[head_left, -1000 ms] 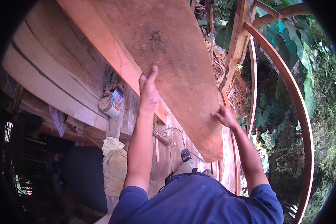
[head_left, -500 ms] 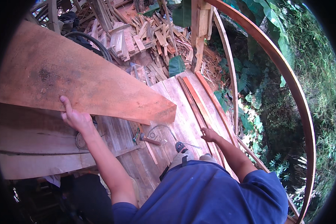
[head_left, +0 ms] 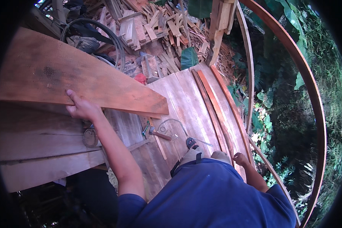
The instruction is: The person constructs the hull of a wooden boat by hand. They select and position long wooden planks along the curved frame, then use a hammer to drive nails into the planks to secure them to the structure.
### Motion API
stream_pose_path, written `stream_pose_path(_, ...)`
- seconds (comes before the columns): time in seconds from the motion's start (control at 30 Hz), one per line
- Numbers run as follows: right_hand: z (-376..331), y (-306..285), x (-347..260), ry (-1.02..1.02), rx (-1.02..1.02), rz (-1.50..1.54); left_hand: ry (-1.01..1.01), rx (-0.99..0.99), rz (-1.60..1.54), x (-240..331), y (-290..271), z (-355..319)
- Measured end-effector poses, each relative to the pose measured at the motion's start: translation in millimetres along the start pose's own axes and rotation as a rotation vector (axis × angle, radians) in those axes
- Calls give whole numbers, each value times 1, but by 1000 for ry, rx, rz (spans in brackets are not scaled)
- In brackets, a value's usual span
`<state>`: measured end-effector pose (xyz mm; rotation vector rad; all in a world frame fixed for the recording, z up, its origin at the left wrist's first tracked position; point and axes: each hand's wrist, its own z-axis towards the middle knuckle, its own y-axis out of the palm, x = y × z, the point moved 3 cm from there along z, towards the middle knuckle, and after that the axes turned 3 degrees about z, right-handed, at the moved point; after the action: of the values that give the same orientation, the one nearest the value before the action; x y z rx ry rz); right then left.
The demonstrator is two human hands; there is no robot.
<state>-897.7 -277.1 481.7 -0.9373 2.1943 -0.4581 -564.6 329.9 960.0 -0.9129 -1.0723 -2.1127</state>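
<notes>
A wide reddish-brown wooden board (head_left: 87,79) slants across the left side, its pointed end toward the middle. My left hand (head_left: 84,108) grips the board's near edge, thumb on the upper face and the other fingers hidden beneath. My right hand (head_left: 241,159) hangs low by my right side, above the plank floor, with its fingers loosely bent and nothing seen in them. Long narrow wood strips (head_left: 209,102) lie on the floor close to it. A hammer (head_left: 160,133) rests on the planks past the board's tip.
Large boards (head_left: 45,142) lie beneath the held one. A thin wire (head_left: 180,123) curls near my sandalled foot (head_left: 191,143). Offcuts (head_left: 167,28) are heaped beyond the plank floor (head_left: 178,91), beside coiled cable (head_left: 116,41). A curved wooden rail (head_left: 309,76) borders the greenery on the right.
My right hand has drawn back toward my side. The board's pointed end has shifted a little left, with my left hand still on its edge. The view has turned slightly.
</notes>
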Motion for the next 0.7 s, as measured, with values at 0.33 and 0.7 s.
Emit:
stream_pose_path(0.33, 32, -56, -170, -284, 52, 89, 55, 68, 150, -6, -18, 26)
stream_pose_path(0.7, -1, 5, -56, 89, -100, -46, 337, 92, 824, -9, -30, 47)
